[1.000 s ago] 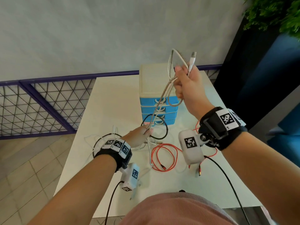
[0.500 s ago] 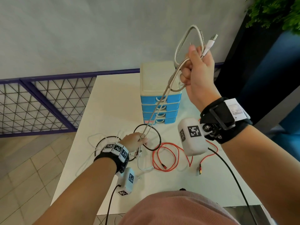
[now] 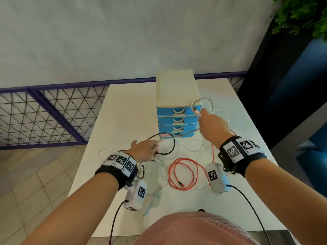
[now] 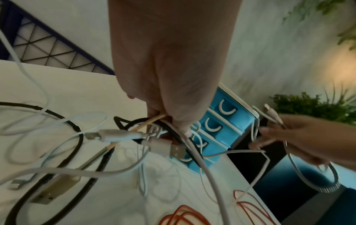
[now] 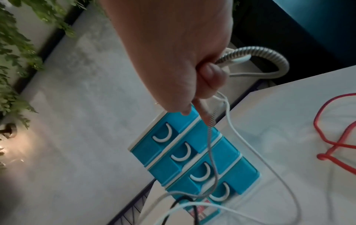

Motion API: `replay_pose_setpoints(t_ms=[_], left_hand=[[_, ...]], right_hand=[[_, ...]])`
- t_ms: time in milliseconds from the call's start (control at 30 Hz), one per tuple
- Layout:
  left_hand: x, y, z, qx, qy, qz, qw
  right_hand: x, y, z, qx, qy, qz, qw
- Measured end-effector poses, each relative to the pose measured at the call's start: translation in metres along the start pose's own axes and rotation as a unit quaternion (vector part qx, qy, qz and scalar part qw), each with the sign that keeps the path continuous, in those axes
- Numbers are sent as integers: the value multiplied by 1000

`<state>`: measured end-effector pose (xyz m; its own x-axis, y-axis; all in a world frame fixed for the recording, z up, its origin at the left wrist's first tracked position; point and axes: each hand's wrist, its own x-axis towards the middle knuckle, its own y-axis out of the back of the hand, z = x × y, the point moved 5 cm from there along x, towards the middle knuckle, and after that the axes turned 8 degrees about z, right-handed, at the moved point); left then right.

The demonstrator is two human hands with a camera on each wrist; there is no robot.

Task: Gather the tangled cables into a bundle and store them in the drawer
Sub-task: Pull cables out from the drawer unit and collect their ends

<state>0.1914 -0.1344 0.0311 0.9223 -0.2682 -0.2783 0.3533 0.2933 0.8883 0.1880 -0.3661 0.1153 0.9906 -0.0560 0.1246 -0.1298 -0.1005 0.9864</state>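
Note:
My right hand (image 3: 210, 124) grips a looped silver spring-wrapped cable (image 3: 200, 99) and a thin white cable (image 3: 222, 110), level with the top drawer of the blue drawer unit (image 3: 174, 119). In the right wrist view the fingers (image 5: 210, 73) curl round the silver cable (image 5: 269, 53). The silver cable runs down to my left hand (image 3: 144, 150), which holds a tangle of black (image 3: 172, 145) and white cables low over the table. The left wrist view shows the left fingers (image 4: 179, 120) pinching that tangle, with a USB plug (image 4: 173, 150) hanging from it. All the drawers (image 5: 192, 159) are shut.
A red cable (image 3: 182, 172) lies coiled on the white table (image 3: 123, 112) between my forearms. More white and black cable loops (image 4: 77, 137) lie at the left. A purple mesh railing (image 3: 44, 112) stands left, a dark blue panel and plants right.
My right hand has come down from high above the drawer unit to the level of the top drawer, slackening the silver cable. The left hand stays low, holding the tangle.

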Motion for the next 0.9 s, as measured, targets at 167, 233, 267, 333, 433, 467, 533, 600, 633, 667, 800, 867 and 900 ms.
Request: replay_pose_setpoints(t_ms=[167, 233, 267, 333, 433, 467, 533, 600, 633, 667, 800, 867, 900], left_hand=[[-5, 4, 30, 17, -38, 22, 999], [-5, 10, 48, 1, -67, 40, 997], [-5, 13, 55, -9, -80, 45, 996], [-5, 18, 62, -33, -94, 53, 994], [-10, 20, 54, -56, -87, 55, 993], [-10, 17, 49, -60, -83, 47, 994], [-13, 12, 41, -96, -70, 40, 992], [-14, 7, 36, -156, -63, 33, 985], [-13, 5, 35, -175, -63, 31, 982], [-12, 3, 35, -185, -66, 27, 980], [-11, 8, 43, -275, -126, 21, 953], [-12, 12, 40, -316, -119, 35, 941], [-13, 13, 35, -322, -109, 48, 939]], right_hand=[[-2, 1, -33, 319, 27, -23, 947], [-11, -11, -52, 356, 78, -80, 928], [-15, -16, -59, 337, 107, -94, 931], [-20, -20, -65, 251, 154, -85, 952], [-18, -22, -60, 196, 157, -70, 965], [-17, -19, -59, 228, 143, -71, 960], [-14, -14, -56, 293, 109, -69, 947], [-12, -7, -58, 339, 93, -53, 935], [-12, -4, -60, 360, 90, -43, 928], [-13, -3, -62, 378, 84, -36, 921], [-8, -6, -49, 417, 30, 7, 909], [-4, -6, -35, 398, 11, 17, 917], [-2, -6, -29, 382, 6, 17, 924]])
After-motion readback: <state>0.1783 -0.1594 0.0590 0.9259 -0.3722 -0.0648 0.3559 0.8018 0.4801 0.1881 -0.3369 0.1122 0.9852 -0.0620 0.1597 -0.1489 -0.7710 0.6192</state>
